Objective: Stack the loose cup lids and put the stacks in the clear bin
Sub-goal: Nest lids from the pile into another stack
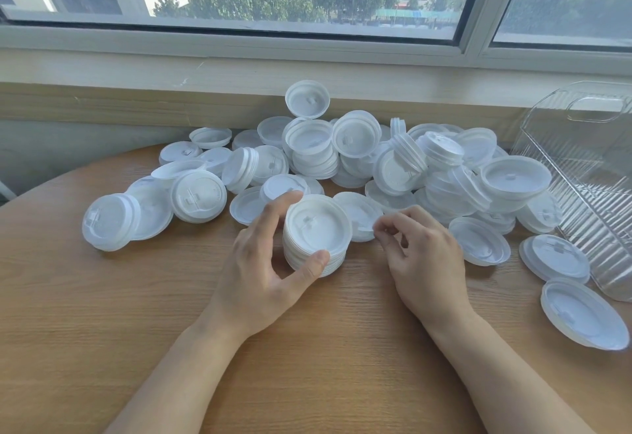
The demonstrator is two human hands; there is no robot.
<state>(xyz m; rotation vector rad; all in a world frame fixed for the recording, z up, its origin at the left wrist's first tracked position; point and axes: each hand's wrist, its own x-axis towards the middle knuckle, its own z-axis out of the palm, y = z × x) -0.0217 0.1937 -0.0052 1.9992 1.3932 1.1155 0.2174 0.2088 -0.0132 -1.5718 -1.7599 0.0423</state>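
A stack of white cup lids (316,233) stands upside down on the round wooden table (102,314). My left hand (266,262) grips it, thumb on the near rim and fingers round the far side. My right hand (420,255) is just right of the stack, with its fingertips pinching the edge of a single loose lid (357,216) that lies flat. Behind both hands spreads a heap of loose white lids (403,163). The clear bin (581,166) stands at the right edge of the table, tilted, with ribbed walls.
Loose lids lie apart at the left (109,221) and at the near right (581,314). A window sill (205,74) and wall run behind the heap. Bare table lies in front of my hands.
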